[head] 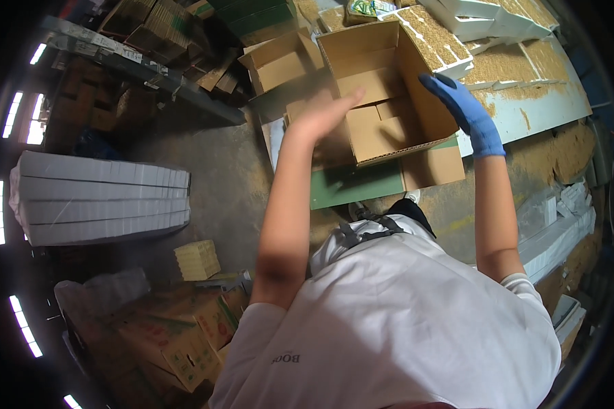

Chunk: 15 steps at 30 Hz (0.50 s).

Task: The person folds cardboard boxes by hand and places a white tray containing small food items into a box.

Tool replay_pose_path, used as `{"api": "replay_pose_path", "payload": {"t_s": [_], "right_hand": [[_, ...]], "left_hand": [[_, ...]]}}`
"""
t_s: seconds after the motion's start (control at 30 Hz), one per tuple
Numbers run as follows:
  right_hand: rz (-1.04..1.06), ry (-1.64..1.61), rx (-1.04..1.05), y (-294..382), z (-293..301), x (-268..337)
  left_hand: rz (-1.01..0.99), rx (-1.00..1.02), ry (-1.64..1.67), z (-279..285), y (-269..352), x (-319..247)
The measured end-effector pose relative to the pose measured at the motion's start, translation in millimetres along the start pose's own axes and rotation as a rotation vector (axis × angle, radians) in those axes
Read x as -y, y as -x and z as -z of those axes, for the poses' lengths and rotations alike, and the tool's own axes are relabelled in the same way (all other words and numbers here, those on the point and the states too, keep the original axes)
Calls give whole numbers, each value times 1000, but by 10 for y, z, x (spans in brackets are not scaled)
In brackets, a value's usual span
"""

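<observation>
An open cardboard box [378, 87] stands before me with its flaps up and its folded bottom showing. My left hand [327, 115], bare and blurred, is at its left side, and one finger reaches over the near part of the opening. A blue knitted glove covers my right hand [458, 110], which lies stretched along the box's right wall; firm contact is hard to judge. Neither hand visibly grasps the box. Beneath it is a green and brown cardboard piece [358, 184]. A second open carton [281, 64] sits just to the left.
White trays [435, 41] of brown granular material cover the light table [522, 117] at upper right. Stacked flat cartons [158, 30] lie beyond a grey metal beam [148, 66]. A wrapped white stack [102, 199], a yellowish block [197, 260] and printed cartons [184, 347] stand on the left.
</observation>
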State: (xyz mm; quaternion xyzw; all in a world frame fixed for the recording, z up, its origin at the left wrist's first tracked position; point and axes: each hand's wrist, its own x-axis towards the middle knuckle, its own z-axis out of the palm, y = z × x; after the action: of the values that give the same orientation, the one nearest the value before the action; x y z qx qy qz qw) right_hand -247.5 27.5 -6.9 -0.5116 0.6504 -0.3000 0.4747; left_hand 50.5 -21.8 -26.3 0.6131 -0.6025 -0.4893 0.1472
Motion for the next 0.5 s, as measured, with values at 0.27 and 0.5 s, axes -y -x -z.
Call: {"api": "replay_pose_path", "payload": {"t_s": [0.27,0.5], "right_hand": [[-172,253,175,-515,106,71],[-37,45,-25,-667,171,-521]], "left_hand": [[-82,-181,-261,-76,-186,-205],[-92,-229,-96,-72,-291,130]]}}
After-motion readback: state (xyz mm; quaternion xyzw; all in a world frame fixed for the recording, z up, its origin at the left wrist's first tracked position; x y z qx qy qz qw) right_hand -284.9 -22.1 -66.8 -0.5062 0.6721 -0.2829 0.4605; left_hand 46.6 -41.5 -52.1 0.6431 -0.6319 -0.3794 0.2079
